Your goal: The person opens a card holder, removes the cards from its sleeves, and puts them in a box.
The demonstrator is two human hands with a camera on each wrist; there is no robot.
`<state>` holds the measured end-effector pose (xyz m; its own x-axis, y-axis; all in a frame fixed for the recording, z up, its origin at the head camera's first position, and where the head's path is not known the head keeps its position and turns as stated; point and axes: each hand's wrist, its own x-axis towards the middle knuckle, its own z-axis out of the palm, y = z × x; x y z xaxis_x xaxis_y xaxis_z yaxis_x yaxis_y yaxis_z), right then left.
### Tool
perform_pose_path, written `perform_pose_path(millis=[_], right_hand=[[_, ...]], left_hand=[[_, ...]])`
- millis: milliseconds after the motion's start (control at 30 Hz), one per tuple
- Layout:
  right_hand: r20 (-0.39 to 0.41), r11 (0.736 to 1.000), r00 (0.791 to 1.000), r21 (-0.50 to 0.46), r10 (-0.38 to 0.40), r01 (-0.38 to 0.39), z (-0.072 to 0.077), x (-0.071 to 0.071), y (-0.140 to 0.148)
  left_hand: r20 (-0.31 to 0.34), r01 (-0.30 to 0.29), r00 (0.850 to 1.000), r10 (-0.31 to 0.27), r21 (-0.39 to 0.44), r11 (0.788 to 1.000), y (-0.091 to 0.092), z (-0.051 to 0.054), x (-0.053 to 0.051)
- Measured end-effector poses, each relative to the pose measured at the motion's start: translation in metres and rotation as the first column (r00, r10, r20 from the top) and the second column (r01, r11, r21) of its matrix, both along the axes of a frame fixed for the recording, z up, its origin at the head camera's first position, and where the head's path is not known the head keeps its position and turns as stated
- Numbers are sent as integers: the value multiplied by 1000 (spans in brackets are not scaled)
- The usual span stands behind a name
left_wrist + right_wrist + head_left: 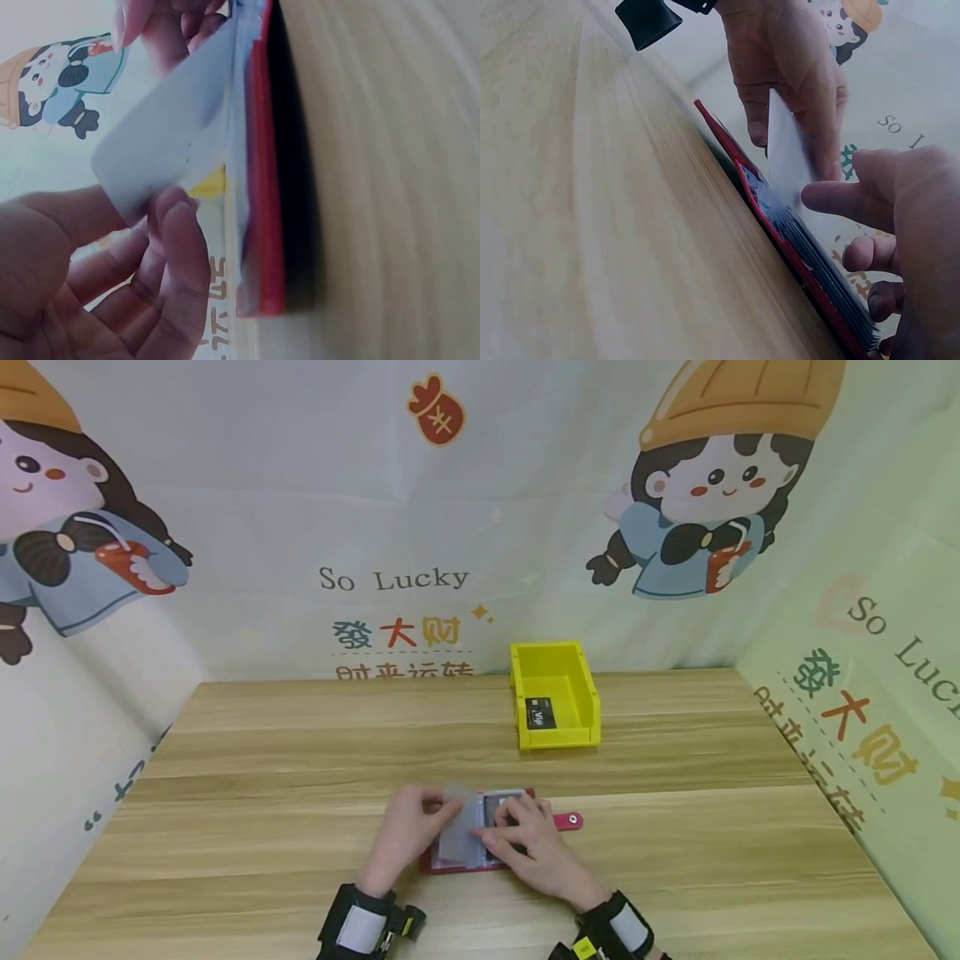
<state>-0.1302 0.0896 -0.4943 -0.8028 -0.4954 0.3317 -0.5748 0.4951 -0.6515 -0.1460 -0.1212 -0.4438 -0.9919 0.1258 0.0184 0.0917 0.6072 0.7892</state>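
Observation:
A red card holder [425,862] lies spread on the table, with clear sleeves inside and a strap with a snap [567,821] at its right. The left hand [411,828] pinches the corner of a translucent whitish leaf [161,135] between thumb and fingers, raised from the holder [264,187]. Whether that leaf is a sleeve or a card, I cannot tell. The right hand [536,852] lies over the holder's right side, its index finger pointing to the leaf's base; in the right wrist view its fingers [847,201] are extended beside the leaf [786,154].
Behind the holder, a yellow bin [558,739] stands near the table's back edge, holding a black card [540,713] marked "Vip". A printed cloth [480,527] hangs behind and beside the wooden table [300,752]. Both wrists wear black straps with small cameras.

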Motion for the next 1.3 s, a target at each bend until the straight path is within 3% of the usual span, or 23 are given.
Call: perform_pose_path(millis=[200,467,633,800,900,1000,1100,1200,1300], right_hand=[[12,997,1000,71,0,0,0,1,0],[27,994,1000,109,7,-10,0,1,-1],[35,1000,999,-16,-11,12,-2,2,1],[27,981,999,-188,-47,51,-5,0,4],[19,963,997,-257,-81,83,-6,1,6],[-6,957,988,-250,-151,145,-5,1,10],[-7,956,974,-192,-228,222,-3,-1,14],[30,954,964,-134,-266,267,-1,-2,17],[77,954,958,-94,-278,284,-1,-3,18]], left_hand=[[10,-49,999,50,-38,998,-5,-4,0],[115,-58,991,65,-57,997,-12,-4,0],[135,-68,988,76,-67,995,-12,-4,-1],[119,-76,989,86,-88,993,-10,-3,1],[102,-83,990,94,-108,991,-7,-2,3],[49,-72,996,80,-134,988,-2,1,6],[-41,-41,999,34,-166,985,4,1,8],[-144,4,989,-33,-200,980,12,-1,9],[-174,49,981,-87,-211,976,17,-6,10]])
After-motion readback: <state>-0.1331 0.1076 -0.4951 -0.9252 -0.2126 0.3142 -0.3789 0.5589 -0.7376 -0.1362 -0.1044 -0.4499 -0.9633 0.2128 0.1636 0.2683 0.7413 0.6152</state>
